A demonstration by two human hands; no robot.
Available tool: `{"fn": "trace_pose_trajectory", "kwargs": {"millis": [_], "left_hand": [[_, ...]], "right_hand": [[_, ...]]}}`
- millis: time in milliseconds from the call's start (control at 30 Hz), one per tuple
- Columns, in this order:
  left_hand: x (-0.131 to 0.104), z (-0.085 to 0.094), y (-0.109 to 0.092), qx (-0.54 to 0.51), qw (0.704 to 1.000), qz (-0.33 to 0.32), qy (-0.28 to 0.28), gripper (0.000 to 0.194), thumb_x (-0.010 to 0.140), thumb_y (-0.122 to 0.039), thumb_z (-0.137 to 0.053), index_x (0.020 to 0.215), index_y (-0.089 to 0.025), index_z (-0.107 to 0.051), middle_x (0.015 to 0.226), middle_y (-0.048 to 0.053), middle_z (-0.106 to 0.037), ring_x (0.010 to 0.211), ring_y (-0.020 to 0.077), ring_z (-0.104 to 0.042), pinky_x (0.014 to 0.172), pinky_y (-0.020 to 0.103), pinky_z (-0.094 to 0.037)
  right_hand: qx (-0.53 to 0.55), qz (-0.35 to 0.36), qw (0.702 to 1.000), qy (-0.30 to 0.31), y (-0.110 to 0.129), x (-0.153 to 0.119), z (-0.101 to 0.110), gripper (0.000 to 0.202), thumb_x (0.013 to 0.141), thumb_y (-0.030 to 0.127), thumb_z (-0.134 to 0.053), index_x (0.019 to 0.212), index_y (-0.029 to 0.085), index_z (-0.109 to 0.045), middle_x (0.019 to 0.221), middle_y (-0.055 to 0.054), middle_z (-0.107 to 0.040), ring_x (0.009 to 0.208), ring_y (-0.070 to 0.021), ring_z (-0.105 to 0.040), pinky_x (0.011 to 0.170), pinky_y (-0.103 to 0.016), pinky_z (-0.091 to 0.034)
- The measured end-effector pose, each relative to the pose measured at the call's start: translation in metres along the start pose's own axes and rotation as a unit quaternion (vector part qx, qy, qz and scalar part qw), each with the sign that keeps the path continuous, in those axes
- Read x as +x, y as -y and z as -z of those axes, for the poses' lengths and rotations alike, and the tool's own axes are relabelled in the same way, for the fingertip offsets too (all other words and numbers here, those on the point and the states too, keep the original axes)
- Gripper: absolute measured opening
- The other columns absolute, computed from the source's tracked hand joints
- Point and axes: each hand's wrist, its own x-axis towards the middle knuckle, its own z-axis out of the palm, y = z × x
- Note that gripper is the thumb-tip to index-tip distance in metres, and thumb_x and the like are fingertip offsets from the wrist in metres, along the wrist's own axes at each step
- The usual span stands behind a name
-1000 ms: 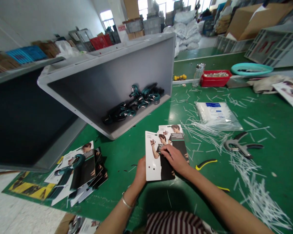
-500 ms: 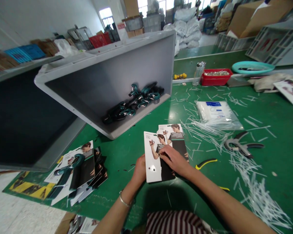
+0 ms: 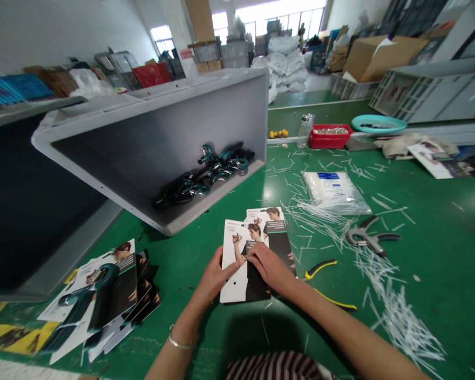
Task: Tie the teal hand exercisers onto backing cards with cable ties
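The printed card (image 3: pixel 233 291) seems light, stiff, best held by its edge, where the left hand (image 3: pixel 214 278) clasps; the right hand (image 3: pixel 274 270) pinches narrowly, contents unclear.

Left hand (image 3: pixel 212 275) held one printed card (image 3: pixel 234 289). Right hand (image 3: pixel 271 268) touched its front. Grey crate (image 3: pixel 142 142) contained teal-and-black tools (image 3: pixel 220 173).

pale plain walls (image 3: pixel 83 26), bright daylight through white-lit rectangular windows (image 3: pixel 281 16), glossy green flat worktable (image 3: pixel 182 311), stacked grey plastic crates (image 3: pixel 235 55), bulging white sacks (image 3: pixel 283 63)
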Motion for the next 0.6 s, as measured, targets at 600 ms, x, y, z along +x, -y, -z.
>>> {"fn": "trace_pose_trajectory", "kwargs": {"millis": [600], "left_hand": [[0.044, -0.024, 0.005, -0.038, 0.996, 0.055, 0.065, 0.047, 0.07, -0.035, -0.078, 0.108, -0.012, -0.064, 0.091, 0.01, -0.075, 0.067, 0.0192, -0.069, 0.058, 0.025, -0.05]], "right_hand": [[-0.313, -0.368, 0.875, -0.019, -0.138, 0.095, 0.119, 0.027, 0.089, 0.026, -0.054, 0.096, 0.008, -0.072, 0.107, -0.024, -0.07, 0.104, -0.0309, -0.066, 0.081, -0.033, -0.048]]}}
